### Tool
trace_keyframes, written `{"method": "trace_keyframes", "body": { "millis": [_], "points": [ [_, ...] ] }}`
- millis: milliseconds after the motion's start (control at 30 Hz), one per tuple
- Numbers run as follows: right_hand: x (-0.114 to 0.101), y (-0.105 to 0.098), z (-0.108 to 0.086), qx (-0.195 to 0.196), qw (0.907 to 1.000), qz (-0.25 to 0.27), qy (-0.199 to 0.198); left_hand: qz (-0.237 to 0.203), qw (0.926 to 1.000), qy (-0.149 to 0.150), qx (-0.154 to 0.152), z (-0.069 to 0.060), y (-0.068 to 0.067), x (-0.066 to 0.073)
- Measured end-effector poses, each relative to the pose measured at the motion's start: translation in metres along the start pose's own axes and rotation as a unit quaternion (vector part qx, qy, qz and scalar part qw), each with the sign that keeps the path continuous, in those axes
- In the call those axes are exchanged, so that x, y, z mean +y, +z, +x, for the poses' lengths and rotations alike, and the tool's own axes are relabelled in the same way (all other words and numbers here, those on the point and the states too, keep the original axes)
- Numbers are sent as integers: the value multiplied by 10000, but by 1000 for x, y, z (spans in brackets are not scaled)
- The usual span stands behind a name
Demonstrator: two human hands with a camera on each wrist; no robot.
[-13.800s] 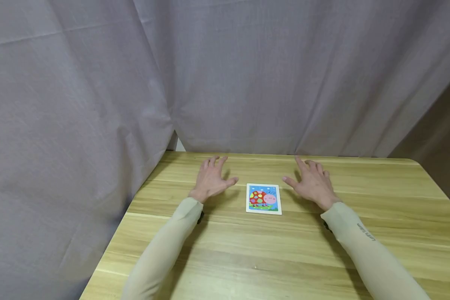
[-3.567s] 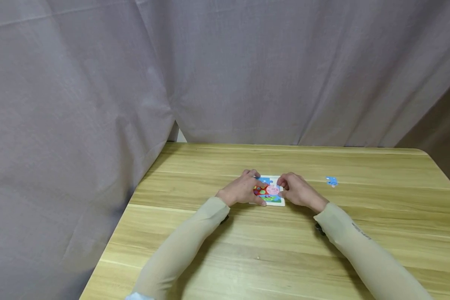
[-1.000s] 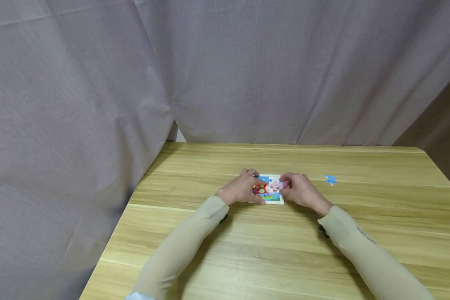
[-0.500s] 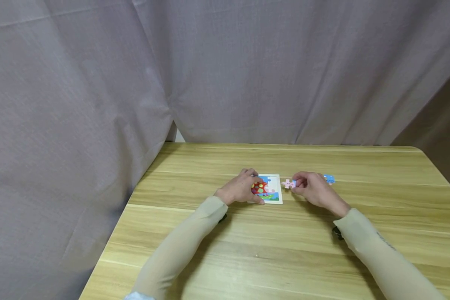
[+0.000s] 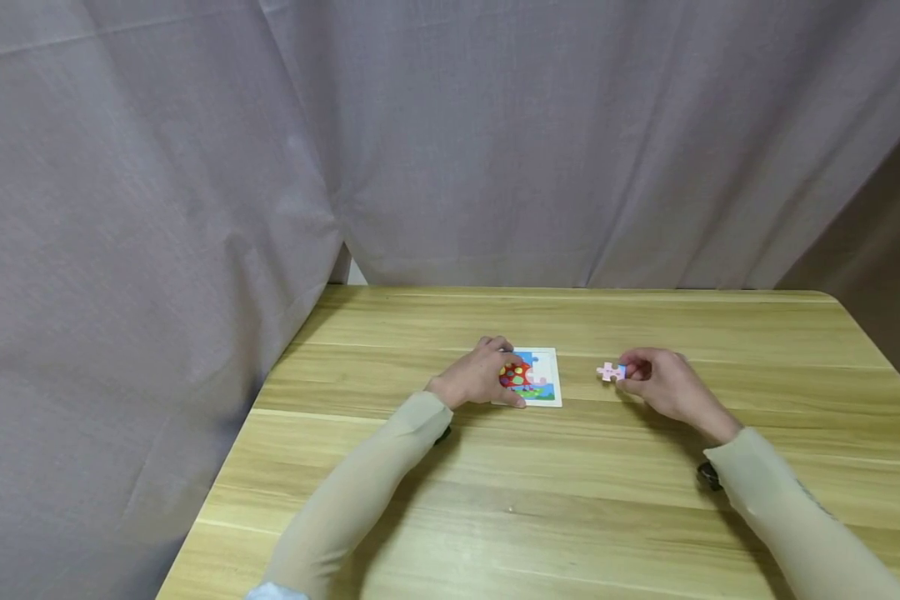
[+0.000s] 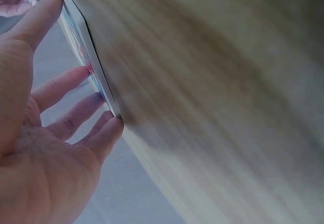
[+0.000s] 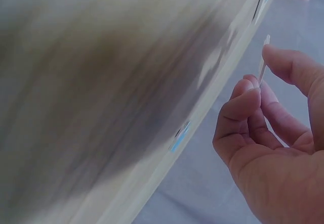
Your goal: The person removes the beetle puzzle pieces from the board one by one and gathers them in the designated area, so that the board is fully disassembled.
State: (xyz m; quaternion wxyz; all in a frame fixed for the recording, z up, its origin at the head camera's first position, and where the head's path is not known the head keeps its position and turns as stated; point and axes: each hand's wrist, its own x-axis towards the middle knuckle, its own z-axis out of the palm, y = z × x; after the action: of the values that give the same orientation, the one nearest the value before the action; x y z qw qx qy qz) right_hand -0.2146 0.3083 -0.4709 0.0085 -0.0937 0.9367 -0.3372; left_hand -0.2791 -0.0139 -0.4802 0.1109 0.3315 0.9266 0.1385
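In the head view, a small jigsaw tray (image 5: 546, 365) with a ladybird picture lies on the table, its upper right showing bare white backing. My left hand (image 5: 478, 377) holds the tray from the left, thumb at the near edge and fingers spread over the far side, covering part of the picture. To the right, clear of the tray, my right hand (image 5: 671, 387) pinches a pink and blue jigsaw piece (image 5: 608, 372) between thumb and fingers. Seen edge-on in the right wrist view, that piece (image 7: 264, 64) is above the tabletop.
A blue jigsaw piece (image 7: 180, 137) lies on the table in the right wrist view; my right hand hides it in the head view. The wooden table (image 5: 510, 533) ends at a grey curtain (image 5: 465, 150) behind and on the left.
My right hand has lifted the pink piece out of the tray and carried it right, exposing white backing. The left hand stays on the tray. Earliest, the picture was whole and both hands were off it.
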Motion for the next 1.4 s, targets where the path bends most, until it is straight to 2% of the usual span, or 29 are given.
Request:
{"method": "trace_keyframes", "body": {
  "millis": [300,667,1067,1233,1400],
  "points": [
    [22,-12,-13,-17,9996,-285,54,-61,10000,-15,17,0,2,-1],
    [39,-26,-24,-8,9989,-443,166,-158,9999,-64,8,0,2,0],
    [49,-32,-29,-131,9986,-489,120,-161,9998,-95,-20,1,2,0],
    [57,-34,-27,-150,9983,-560,-47,-178,9998,-98,-17,0,2,1],
    [62,-35,-25,-215,9980,-595,-31,-222,9997,-123,-20,0,2,1]
  ]
}}
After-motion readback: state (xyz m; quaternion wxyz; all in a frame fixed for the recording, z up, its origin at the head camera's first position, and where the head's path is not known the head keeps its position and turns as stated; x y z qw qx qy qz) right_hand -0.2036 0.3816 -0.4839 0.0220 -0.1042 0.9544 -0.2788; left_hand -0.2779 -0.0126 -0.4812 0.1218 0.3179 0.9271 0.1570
